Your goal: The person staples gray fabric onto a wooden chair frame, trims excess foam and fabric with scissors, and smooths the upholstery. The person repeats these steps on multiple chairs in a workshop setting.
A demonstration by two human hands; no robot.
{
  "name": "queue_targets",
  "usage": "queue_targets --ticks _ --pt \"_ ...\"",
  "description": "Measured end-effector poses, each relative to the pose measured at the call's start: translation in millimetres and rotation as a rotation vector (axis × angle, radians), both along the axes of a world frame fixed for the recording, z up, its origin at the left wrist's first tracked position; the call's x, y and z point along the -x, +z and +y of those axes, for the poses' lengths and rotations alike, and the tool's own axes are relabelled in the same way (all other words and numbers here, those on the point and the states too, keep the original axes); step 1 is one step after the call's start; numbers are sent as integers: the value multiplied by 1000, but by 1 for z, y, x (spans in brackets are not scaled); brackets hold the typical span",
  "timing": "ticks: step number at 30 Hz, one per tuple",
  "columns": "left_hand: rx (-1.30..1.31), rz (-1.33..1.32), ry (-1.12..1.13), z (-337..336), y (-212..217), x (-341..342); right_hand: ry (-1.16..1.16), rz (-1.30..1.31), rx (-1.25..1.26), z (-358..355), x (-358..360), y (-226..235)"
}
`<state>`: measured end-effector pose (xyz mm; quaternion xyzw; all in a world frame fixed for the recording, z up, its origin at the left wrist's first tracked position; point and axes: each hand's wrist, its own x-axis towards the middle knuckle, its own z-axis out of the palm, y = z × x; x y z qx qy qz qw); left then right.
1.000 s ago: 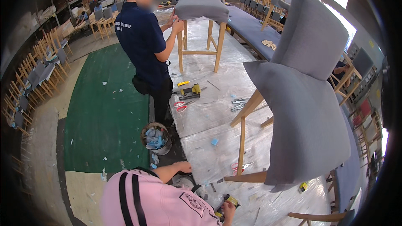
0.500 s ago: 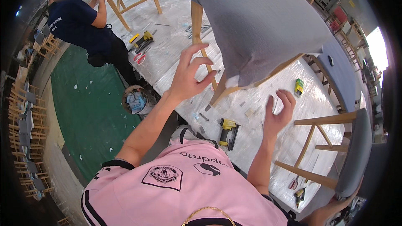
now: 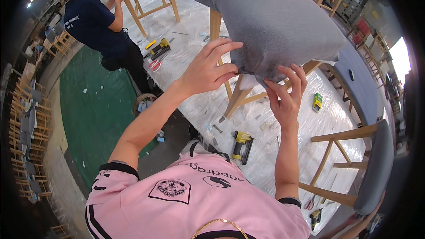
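Grey fabric (image 3: 283, 17) drapes over the seat of a wooden chair frame, whose pale leg (image 3: 236, 98) angles down beneath the near corner. My left hand (image 3: 208, 68) grips the fabric's left edge by that corner, fingers bent over it. On the other side of the corner, my right hand (image 3: 287, 95) pinches the hanging flap between thumb and fingers. A bit of white padding (image 3: 249, 82) shows under the cloth between the hands.
Plastic film covers the worktable (image 3: 283, 146). On it lie a yellow-black staple gun (image 3: 242, 147), a small green-yellow box (image 3: 317, 102) and red-handled scissors (image 3: 155, 65). An upholstered chair (image 3: 374, 168) lies at right, with another person's arm beside it. A co-worker (image 3: 95, 24) stands far left.
Both hands have moved from the air onto the fabric's near corner and taken hold of it. The view has shifted slightly.
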<state>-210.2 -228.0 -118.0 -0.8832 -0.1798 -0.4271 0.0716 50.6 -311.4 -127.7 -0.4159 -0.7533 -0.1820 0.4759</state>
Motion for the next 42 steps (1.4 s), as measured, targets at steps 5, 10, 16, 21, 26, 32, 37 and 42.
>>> queue_targets --ticks 5,10,16,21,26,32,37,42 --pt "55 -41 -11 -1 24 -10 -1 -104 -33 13 2 34" --pt "67 74 -104 11 33 -14 42 -155 8 21 -1 50" --pt "37 49 -77 18 54 -13 5 -139 3 22 4 68" --pt "154 -69 -29 13 49 -23 59 -92 44 22 -2 71" --pt "376 -270 -67 -21 14 -58 197 602 56 0 -10 -21" --pt "339 -217 153 -16 6 -91 -276 1240 831 -57 -32 -323" --pt "403 -126 104 -8 10 -72 -825 1156 956 -155 -114 -490" --pt "398 -111 102 -6 5 -73 -792 1298 981 -175 -142 -490"
